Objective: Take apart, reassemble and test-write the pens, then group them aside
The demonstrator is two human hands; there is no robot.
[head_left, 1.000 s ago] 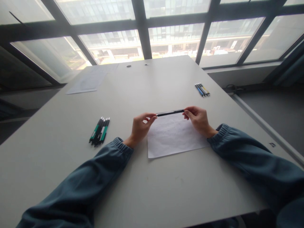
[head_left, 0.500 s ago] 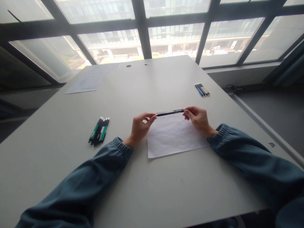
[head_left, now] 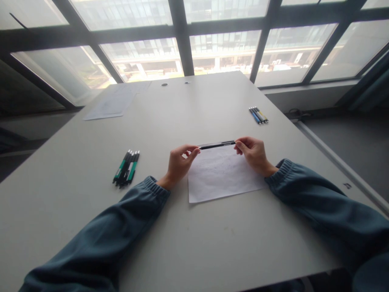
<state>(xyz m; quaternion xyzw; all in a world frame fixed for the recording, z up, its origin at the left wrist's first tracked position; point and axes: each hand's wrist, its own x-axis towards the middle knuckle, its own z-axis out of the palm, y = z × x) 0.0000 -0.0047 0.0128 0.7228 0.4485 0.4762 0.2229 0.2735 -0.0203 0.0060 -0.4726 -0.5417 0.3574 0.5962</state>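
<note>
A black pen (head_left: 216, 145) with a clip is held level between my two hands, over the far edge of a sheet of white paper (head_left: 225, 178). My left hand (head_left: 181, 160) pinches its tip end between thumb and fingers. At the other end, near the clip, my right hand (head_left: 253, 153) pinches it the same way. Faint marks show on the paper, which lies flat on the white table (head_left: 188, 243). Left of my left hand lies a bunch of black and green pens (head_left: 126, 168), side by side.
Toward the table's right edge lies a small row of pens (head_left: 258, 115) with blue, grey and yellow parts. Other paper sheets (head_left: 111, 103) rest at the far left corner. Two small round fittings sit near the back edge, before large windows (head_left: 225, 50).
Almost nothing differs. The pen seems to have turned slightly about its length, its clip now showing thinner along the upper side; both hands keep their places.
</note>
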